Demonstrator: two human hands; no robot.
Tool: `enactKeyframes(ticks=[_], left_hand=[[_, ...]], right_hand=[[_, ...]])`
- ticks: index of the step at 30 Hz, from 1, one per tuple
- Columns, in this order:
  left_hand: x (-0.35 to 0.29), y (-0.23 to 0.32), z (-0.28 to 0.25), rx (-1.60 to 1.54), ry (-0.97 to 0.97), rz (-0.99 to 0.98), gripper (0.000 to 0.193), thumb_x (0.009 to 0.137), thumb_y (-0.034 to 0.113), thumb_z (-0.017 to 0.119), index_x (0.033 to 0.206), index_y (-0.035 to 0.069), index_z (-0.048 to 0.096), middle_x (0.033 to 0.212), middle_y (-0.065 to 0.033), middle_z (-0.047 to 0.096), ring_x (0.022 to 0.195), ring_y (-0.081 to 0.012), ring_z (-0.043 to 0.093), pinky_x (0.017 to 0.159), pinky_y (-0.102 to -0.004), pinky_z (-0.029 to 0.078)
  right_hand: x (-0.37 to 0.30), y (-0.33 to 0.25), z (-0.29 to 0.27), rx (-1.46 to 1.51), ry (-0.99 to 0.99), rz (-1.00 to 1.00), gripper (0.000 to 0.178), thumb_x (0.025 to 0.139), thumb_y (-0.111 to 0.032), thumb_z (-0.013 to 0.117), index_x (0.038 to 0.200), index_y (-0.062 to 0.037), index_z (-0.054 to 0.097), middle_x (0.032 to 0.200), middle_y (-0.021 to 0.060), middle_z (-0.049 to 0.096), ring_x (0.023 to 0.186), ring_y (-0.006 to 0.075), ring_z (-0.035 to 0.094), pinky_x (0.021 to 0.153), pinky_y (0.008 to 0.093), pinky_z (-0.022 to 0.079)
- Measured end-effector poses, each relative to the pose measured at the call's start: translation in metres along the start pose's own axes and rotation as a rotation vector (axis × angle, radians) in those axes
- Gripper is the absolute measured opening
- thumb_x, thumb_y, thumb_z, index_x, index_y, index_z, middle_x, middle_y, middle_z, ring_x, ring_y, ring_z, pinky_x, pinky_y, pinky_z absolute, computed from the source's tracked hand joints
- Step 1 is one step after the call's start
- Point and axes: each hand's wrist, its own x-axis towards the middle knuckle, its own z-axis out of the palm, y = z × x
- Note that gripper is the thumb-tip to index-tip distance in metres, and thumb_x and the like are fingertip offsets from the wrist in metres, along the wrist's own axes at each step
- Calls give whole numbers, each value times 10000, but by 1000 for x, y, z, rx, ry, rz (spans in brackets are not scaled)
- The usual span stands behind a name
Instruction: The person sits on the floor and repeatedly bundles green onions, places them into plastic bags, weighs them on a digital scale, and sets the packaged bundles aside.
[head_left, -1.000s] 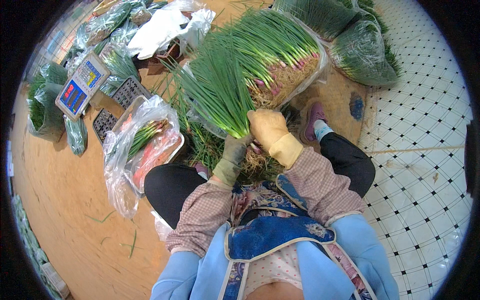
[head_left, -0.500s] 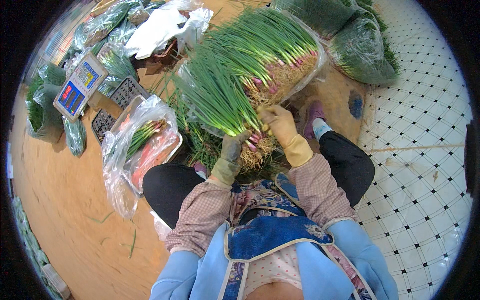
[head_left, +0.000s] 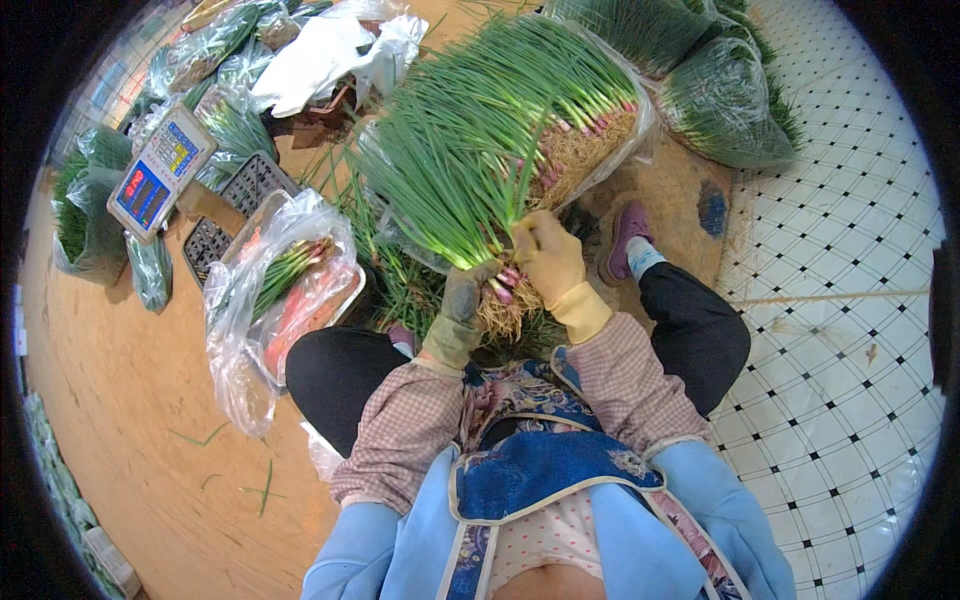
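Both gloved hands, left hand and right hand, are clenching a bunch of green onions near the roots. The stalks are looking light, limp and easily bruised, so gripping that firm root end seems wisest.

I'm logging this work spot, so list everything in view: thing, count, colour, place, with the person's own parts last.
bunch of scallions: one, green with pinkish stems and tan roots, centre, held in both hands
big bag of scallions: one, clear plastic, behind the bunch
bagged greens: two or more, green, top right
digital scale: one, grey with blue panel, upper left
tray in plastic bag: one, reddish with a few scallions inside, left of the knees
black crates: two, beside the scale
white bag: one, top centre
tiled floor: white with black dots, right
shoe: one, maroon, by the bag
left hand: dirty grey glove, gripping the stems
right hand: yellow glove, on the stems
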Motion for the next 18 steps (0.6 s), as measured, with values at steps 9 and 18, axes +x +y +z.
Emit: enactKeyframes(ticks=[9,18], left_hand=[[0,1,-2,88,-25,-31,170,765,24,454,827,-105,546,675,-162,582,495,-196,557,389,-252,470],[2,-1,6,50,-58,40,165,763,19,501,910,-54,516,694,-149,590,512,-174,553,445,-250,468]], right_hand=[[48,11,-37,24,63,4,181,800,-216,528,836,-40,550,778,153,593,720,320,570,615,359,457],[18,11,-11,-548,-313,-143,243,779,-288,519,798,-46,526,748,169,572,707,351,554,624,421,438]])
